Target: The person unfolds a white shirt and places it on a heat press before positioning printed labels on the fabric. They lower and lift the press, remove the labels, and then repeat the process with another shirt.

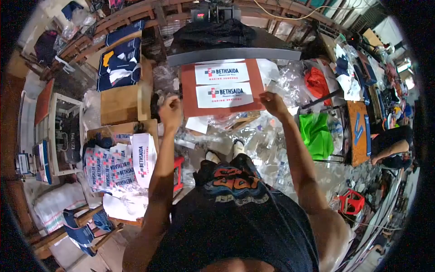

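Two white printed sheets lie one behind the other on a reddish-brown board (pixel 190 97): the rear sheet (pixel 229 72) and the front sheet (pixel 235 100), both lettered BETHSAIDA. My left hand (pixel 171 111) is raised just left of the board, its fingers curled; what they hold, if anything, is too small to see. At the board's right edge is my right hand (pixel 273 105), fingers bent together near the board's corner; whether anything is pinched there is hidden. Behind the board stands a dark machine with a grey front edge (pixel 233 55) and black cloth (pixel 213 34) on top.
On the left, a stack of printed sheets (pixel 144 158) and patterned pieces (pixel 106 167) rest beside cardboard (pixel 118 104). Clear plastic, red cloth (pixel 316 82) and a green bag (pixel 316 136) are on the right. A co-worker's arm (pixel 392 149) shows at far right, near a red stool (pixel 351 201).
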